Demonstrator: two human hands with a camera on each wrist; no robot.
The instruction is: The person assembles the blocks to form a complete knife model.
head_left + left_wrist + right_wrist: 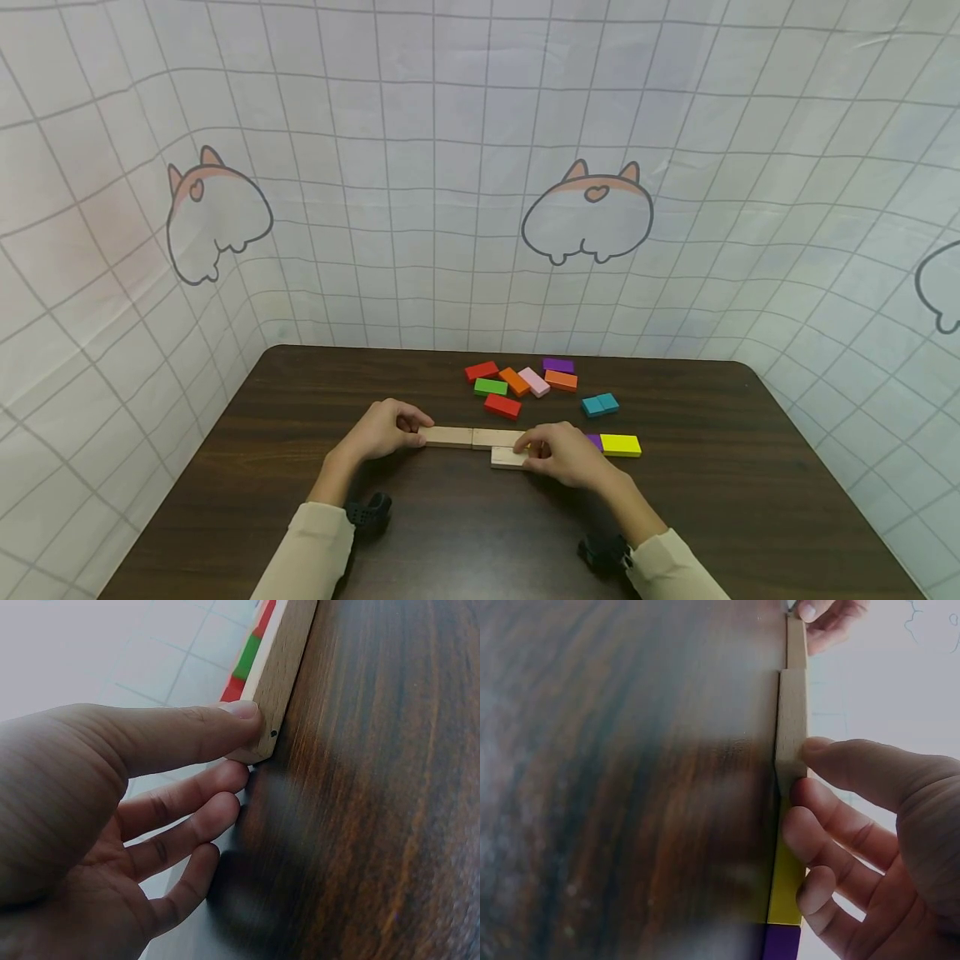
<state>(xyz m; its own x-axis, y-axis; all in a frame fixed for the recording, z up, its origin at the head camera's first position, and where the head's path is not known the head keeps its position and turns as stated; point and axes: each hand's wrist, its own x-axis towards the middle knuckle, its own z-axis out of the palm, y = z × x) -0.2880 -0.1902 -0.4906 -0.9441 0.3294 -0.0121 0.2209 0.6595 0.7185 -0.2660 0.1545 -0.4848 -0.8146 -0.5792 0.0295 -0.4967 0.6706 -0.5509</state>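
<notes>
The person's left hand (381, 429) pinches the outer end of a plain pale wooden rectangular block (447, 437), thumb on its upper edge. That block lies at the left of a row on the dark brown wood-grain table (450, 533), end to end with a second plain pale wooden block (495, 437). The right hand (564, 454) grips the right end of a third plain pale wooden block (507, 458) between thumb and fingers, just in front of the second; it seems to abut the row, though the angle makes contact hard to confirm. A yellow rectangular block (786, 881) sits beside the right fingers, followed by a purple rectangular block (595, 441) and another bright yellow block (621, 446) at the row's right end. Behind the row lie loose red (502, 406), green (491, 387), orange (561, 381), pink (534, 382) and purple (558, 365) blocks, with two teal blocks (600, 406) side by side to the right.
</notes>
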